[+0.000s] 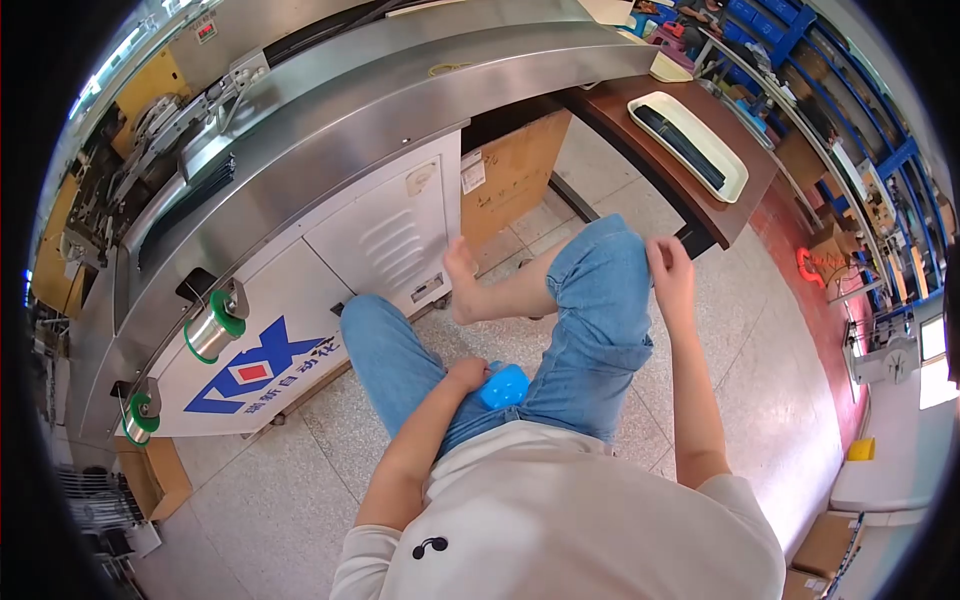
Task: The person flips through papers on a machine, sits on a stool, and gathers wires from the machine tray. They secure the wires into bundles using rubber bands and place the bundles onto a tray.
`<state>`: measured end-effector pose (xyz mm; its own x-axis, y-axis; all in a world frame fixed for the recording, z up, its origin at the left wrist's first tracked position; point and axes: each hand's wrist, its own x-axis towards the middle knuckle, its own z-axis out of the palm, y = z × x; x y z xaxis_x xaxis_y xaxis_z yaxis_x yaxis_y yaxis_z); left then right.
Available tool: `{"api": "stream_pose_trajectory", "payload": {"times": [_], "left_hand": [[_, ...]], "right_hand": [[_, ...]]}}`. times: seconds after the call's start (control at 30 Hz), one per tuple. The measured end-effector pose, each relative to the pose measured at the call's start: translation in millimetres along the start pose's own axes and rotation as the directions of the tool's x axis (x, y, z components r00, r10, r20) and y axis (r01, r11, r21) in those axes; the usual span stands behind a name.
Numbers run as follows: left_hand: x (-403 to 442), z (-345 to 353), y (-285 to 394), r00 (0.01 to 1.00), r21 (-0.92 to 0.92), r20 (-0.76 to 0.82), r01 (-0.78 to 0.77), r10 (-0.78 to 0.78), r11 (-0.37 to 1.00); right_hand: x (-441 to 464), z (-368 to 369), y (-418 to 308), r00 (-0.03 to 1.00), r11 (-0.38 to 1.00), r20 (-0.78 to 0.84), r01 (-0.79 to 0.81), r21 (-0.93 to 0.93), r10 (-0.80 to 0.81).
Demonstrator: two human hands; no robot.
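Left hand (468,374) grasping rounded glossy blue plastic container (506,387), between thighs (585,365). Right hand (671,266) at blue denim-covered right knee (608,258); cannot tell whether gripping denim. Oblong cream tray (706,135) on brown counter (614,113).

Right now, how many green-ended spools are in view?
2: one spool above the left end of the blue logo, another spool lower, nearer the picture's left edge. More may be hidden.

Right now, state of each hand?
Left hand: against the blue object; whether it's gripping can't be told.
Right hand: loosely open on the right knee, nothing visible held.
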<state>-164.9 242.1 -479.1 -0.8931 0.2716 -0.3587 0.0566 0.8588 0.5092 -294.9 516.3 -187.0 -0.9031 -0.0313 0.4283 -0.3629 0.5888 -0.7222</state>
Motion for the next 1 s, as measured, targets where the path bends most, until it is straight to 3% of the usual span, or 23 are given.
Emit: {"api": "stream_pose_trajectory", "payload": {"times": [0.07, 0.13, 0.17, 0.27, 0.5, 0.63, 0.73, 0.87, 0.93, 1.0], "left_hand": [[1, -2, 3, 1.0, -0.007, -0.012, -0.009, 0.009, 1.0], [-3, -1, 5, 0.999, -0.03, -0.03, -0.017, 0.016, 0.999], [-5, -1, 6, 1.0, -0.039, -0.022, -0.002, 0.002, 0.999], [-8, -2, 17, 1.0, -0.011, 0.012, 0.027, -0.027, 1.0], [3, 9, 18, 0.999, 0.025, -0.043, 0.035, -0.034, 0.999], [4, 6, 25, 0.999, 0.0, -0.045, 0.03, -0.03, 1.0], [0, 8, 28, 0.999, -0.008, -0.042, 0.028, -0.028, 1.0], [1, -13, 34, 1.0, 0.026, -0.02, -0.014, 0.015, 1.0], [-5, -51, 29, 0.98, -0.248, -0.001, -0.191, 0.197, 0.95], [-6, -83, 15, 0.94, -0.386, -0.225, -0.327, 0.256, 0.862]], "right_hand": [[27, 10, 2, 1.0, 0.999, -0.012, 0.022, 0.046, -0.022], [48, 20, -2, 0.965, 0.967, 0.26, -0.106, 0.233, 0.043], [55, 26, -2, 0.96, 0.965, 0.276, -0.116, 0.235, 0.048], [65, 51, -3, 0.85, 0.852, 0.525, -0.309, 0.423, 0.048], [83, 69, 18, 0.749, 0.837, 0.652, -0.43, 0.339, 0.12], [82, 55, 14, 0.771, 0.88, 0.634, -0.342, 0.329, 0.063], [71, 28, 20, 0.872, 0.888, 0.478, -0.297, 0.35, 0.103], [53, -18, 15, 0.928, 0.923, 0.368, -0.192, 0.334, 0.059], [40, -35, 9, 0.974, 0.948, 0.182, -0.178, 0.264, 0.132], [23, -43, 4, 0.985, 0.938, 0.097, -0.163, 0.306, 0.14]]}}
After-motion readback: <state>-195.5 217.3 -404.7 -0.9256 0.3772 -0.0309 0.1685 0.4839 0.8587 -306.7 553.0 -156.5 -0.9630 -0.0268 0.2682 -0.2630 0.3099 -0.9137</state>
